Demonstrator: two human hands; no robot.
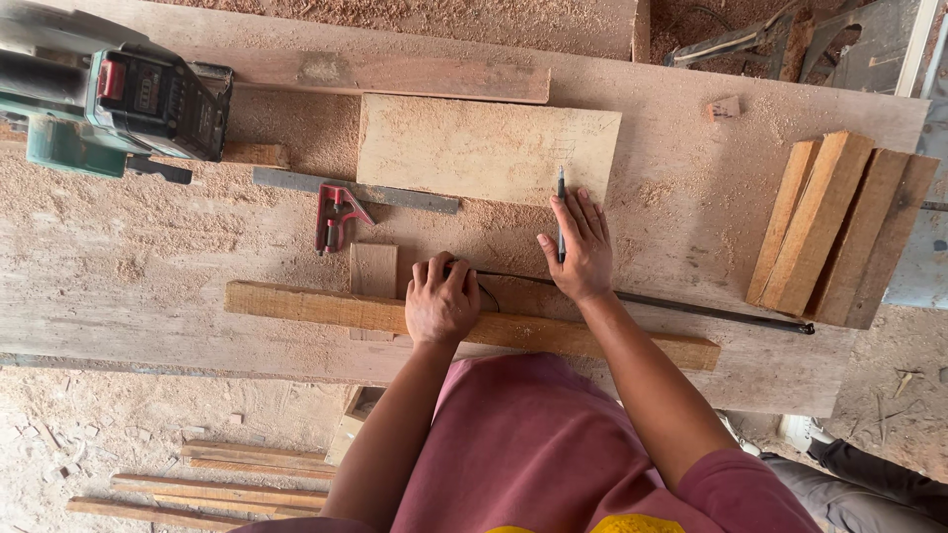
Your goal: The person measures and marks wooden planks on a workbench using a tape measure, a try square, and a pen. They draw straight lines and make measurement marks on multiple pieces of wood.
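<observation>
Fingers of the right hand lie nearly flat, pinching one pencil at the board's five o'clock corner, while the left hand curls closed on one long batten; four slats sit at three o'clock.

The counter was rough, sawdust-dusted wood, the board matt pale timber, the saw glossy green plastic.

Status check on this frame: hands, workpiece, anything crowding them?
Left hand pressing on long wooden strip. Right hand holding pencil at flat board edge. Red-handled square lies left, apart.
</observation>
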